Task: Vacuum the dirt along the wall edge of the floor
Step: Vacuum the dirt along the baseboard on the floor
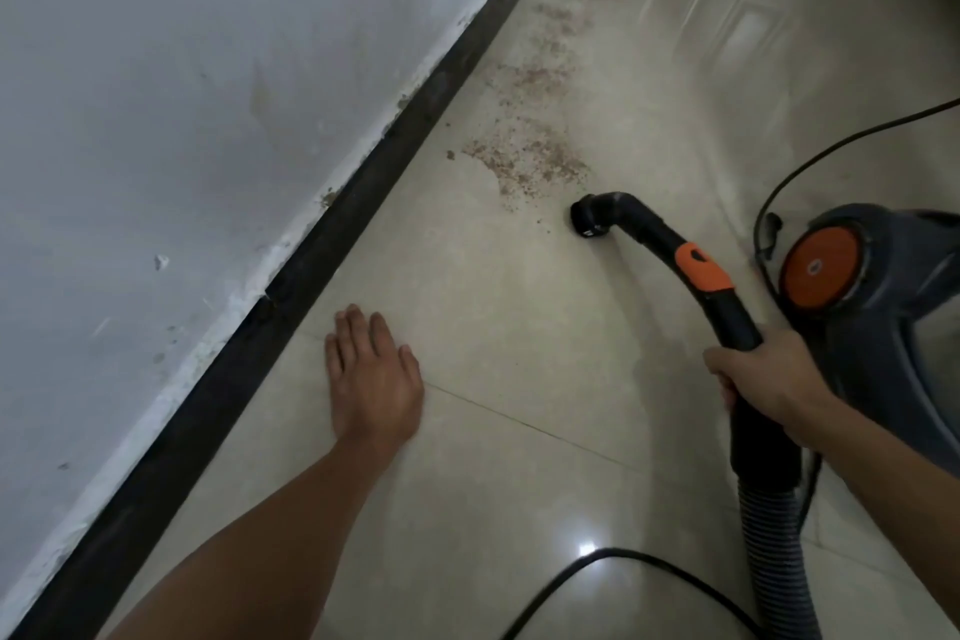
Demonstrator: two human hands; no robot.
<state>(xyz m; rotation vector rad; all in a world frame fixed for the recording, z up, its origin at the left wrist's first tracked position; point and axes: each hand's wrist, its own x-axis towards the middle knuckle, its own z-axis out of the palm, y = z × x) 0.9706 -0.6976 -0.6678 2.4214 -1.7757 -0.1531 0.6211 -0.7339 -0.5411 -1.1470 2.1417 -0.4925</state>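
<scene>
Brown dirt (530, 156) lies scattered on the pale tiled floor (493, 327), in patches running up along the dark skirting board (363, 182) of the white wall (182, 94). My right hand (763, 374) grips the black vacuum hose handle (727, 312), which has an orange collar. Its curved black nozzle (589, 218) points down at the floor just below and right of the nearest dirt patch. My left hand (374, 379) lies flat with straight fingers on or just over the floor near the skirting board, holding nothing.
The grey vacuum body (893, 307) with an orange round cap stands at the right. A black power cord (810, 166) curves behind it, another cord loop (623, 566) lies at the bottom, and the ribbed hose (779, 546) hangs below my right hand.
</scene>
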